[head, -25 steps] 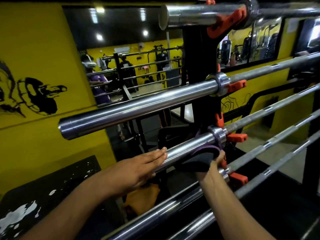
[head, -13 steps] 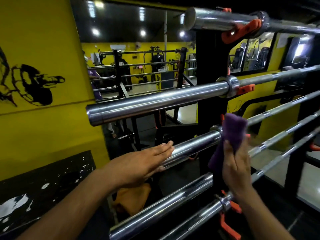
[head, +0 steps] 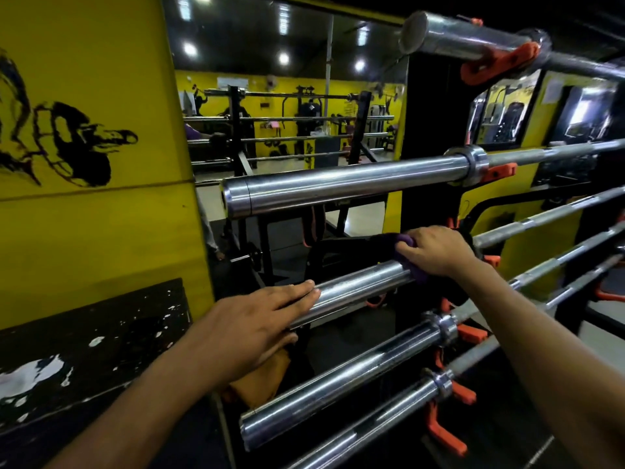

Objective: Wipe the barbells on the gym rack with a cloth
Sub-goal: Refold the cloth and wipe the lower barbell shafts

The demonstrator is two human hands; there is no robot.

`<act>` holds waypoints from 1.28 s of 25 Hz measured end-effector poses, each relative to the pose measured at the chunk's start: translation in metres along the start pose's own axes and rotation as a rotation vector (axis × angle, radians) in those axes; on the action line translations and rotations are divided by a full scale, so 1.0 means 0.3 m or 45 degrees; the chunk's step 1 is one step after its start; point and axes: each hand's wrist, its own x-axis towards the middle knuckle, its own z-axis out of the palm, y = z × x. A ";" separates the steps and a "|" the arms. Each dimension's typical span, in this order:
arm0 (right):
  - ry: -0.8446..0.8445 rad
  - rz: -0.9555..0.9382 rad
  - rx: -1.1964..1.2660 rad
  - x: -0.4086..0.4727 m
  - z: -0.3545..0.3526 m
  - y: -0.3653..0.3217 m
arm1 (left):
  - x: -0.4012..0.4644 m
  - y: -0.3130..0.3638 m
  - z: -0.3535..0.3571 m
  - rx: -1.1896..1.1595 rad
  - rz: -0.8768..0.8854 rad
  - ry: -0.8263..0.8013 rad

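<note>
The purple cloth point(head: 411, 262) lies bunched over the top of the polished steel barbell sleeve point(head: 358, 286), the third bar from the top of the black upright gym rack point(head: 429, 113), just short of the rack post. The right hand point(head: 436, 250) grasps the cloth from above, fingers curled round it and pressing it onto the sleeve. Half a second earlier this hand held the cloth lifted clear of the bar, near the collar; it has now come down onto the sleeve, so a fresh wiping pass along this bar appears to be starting. The left hand point(head: 257, 319) is released, its fingers straight and laid flat on the free end of the same sleeve, as in the earlier views; it seems to steady the bar.

Above, a thicker chrome sleeve point(head: 345, 186) rests in an orange plastic hook point(head: 499, 172), and a topmost steel bar point(head: 466, 38) sits in another orange hook point(head: 500, 60). Below, two lower chrome barbells point(head: 338, 384) lie in their own orange cradles; whether they have been wiped cannot be told.

The rack serves as the holder: five bars are visible in it, each lying horizontally in its own cradle. Behind stand a yellow painted wall point(head: 94, 214) with black artwork and a wall mirror point(head: 287, 96).
</note>
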 end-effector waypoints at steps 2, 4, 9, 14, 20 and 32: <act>0.161 -0.040 0.085 -0.027 0.018 0.007 | -0.005 -0.001 0.002 -0.012 -0.007 -0.023; 0.340 -0.053 0.270 -0.092 0.048 0.007 | -0.006 -0.011 0.008 -0.046 -0.027 -0.045; 0.600 0.096 0.621 -0.194 0.116 -0.166 | 0.008 -0.016 -0.022 -0.164 -0.082 -0.174; 0.616 -0.359 0.473 -0.316 0.197 -0.112 | 0.016 -0.017 -0.027 -0.216 -0.068 -0.230; -0.098 0.091 0.191 -0.023 -0.022 -0.084 | 0.015 -0.026 -0.017 -0.232 -0.082 -0.234; 0.225 0.068 0.436 -0.123 0.024 -0.043 | 0.020 -0.027 -0.020 -0.219 -0.071 -0.267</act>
